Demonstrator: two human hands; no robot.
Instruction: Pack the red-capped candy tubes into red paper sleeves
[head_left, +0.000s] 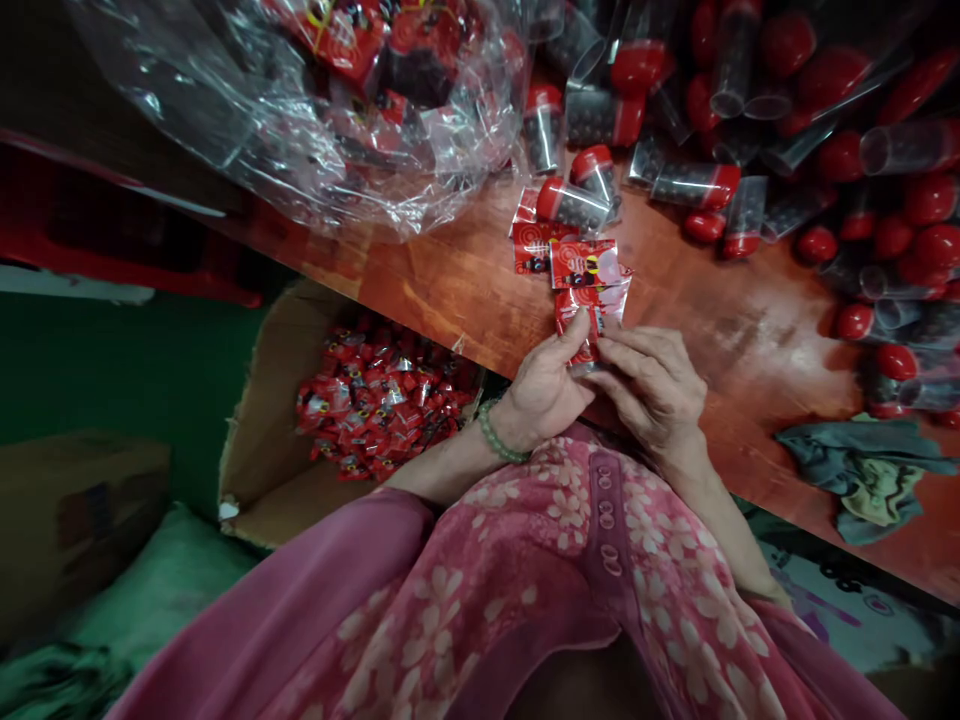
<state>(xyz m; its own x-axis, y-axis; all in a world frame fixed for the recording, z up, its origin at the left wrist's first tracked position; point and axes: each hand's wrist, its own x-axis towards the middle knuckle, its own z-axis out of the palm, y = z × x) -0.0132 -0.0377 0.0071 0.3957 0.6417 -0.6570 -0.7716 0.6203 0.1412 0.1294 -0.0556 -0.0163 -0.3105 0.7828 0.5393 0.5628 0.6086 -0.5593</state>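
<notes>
My left hand (546,388), with a green bead bracelet at its wrist, pinches a red printed plastic sleeve (581,312) near the table edge. Its thumb lies on the printed face. From the other side, my right hand (654,385) grips the same sleeve with bent fingers. A clear, shiny end shows between the hands at the sleeve's lower part; what is inside I cannot make out. Just beyond, more red printed sleeves (532,250) lie flat. Behind them rest a clear tube with a red cap and dark beads inside (574,204) and a similar tube (595,170).
A large clear plastic bag (322,150) with red packets stands at the back left. Many red-capped tubes (697,185) cover the table's back and right. A cardboard box (259,410) full of red packets (382,405) sits below the edge. Crumpled cloth (874,475) lies right.
</notes>
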